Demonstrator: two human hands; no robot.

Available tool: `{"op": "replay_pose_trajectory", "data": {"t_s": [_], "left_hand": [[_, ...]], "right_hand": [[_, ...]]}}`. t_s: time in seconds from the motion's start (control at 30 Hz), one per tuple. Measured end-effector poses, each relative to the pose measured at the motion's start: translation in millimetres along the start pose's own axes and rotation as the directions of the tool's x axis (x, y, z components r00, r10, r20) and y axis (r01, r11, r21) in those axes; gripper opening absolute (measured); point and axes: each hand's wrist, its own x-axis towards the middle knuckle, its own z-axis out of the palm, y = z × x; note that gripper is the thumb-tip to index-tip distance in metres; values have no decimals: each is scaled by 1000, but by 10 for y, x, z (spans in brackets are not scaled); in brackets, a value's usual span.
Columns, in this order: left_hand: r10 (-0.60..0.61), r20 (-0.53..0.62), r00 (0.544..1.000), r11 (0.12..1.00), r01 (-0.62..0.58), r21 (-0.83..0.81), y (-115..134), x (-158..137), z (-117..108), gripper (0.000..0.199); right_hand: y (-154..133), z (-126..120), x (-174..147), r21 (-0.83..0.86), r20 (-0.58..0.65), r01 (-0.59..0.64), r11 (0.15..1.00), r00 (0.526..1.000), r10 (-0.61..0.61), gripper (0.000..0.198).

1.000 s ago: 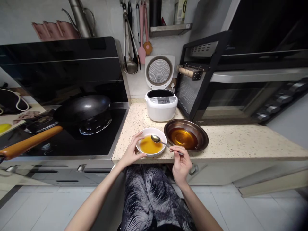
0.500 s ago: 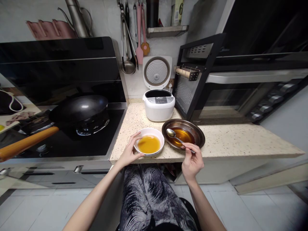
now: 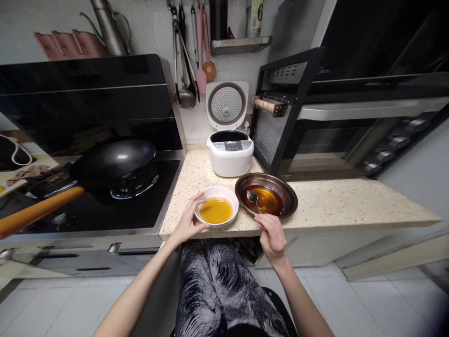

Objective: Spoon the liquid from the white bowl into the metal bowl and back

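Observation:
My left hand point(image 3: 189, 220) grips the left side of a small white bowl point(image 3: 218, 191), thumb at the near edge and fingers along the far left rim. Yellow oily liquid point(image 3: 216, 210) covers its bottom. A metal spoon point(image 3: 251, 196) is held by its handle in my right hand point(image 3: 273, 236), the fingers closed around it. The spoon's head is over the left part of a dark metal bowl point(image 3: 288, 199), which contains amber liquid point(image 3: 271, 199). Whether the spoon touches that liquid I cannot tell. Both bowls stand side by side on the speckled counter point(image 3: 322, 201).
Behind the bowls stands a white rice cooker point(image 3: 231, 161) with its lid up. A black wok point(image 3: 115, 159) sits on the stove at left, its wooden handle point(image 3: 42, 210) pointing toward me. An oven point(image 3: 336, 140) in a black rack borders the right. Utensils point(image 3: 184, 96) hang on the wall.
My right hand has moved left and slightly down, and the spoon has turned more upright, its head shifting a little right and lower. My left hand stays on the white bowl.

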Motion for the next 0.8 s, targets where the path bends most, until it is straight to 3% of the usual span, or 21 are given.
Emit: {"op": "replay_pose_trajectory", "data": {"t_s": [0.23,0.4,0.67,0.8], "left_hand": [[12,-5,1000,1000,-12,1,-16,0,7,74],[4,2,1000,1000,-4,-5,-1,1,-1,74],[3,11,1000,1000,-3,-10,10,12,-12,74],[0,8,1000,1000,0,-3,13,8,-7,75]], "right_hand": [[80,-26,-100,-13,103,72,997,992,-70,42],[65,-19,-93,-32,101,86,996,991,-82,45],[-178,24,110,31,-129,-131,991,982,134,28],[-321,82,159,140,-159,-220,965,957,241,23]]}}
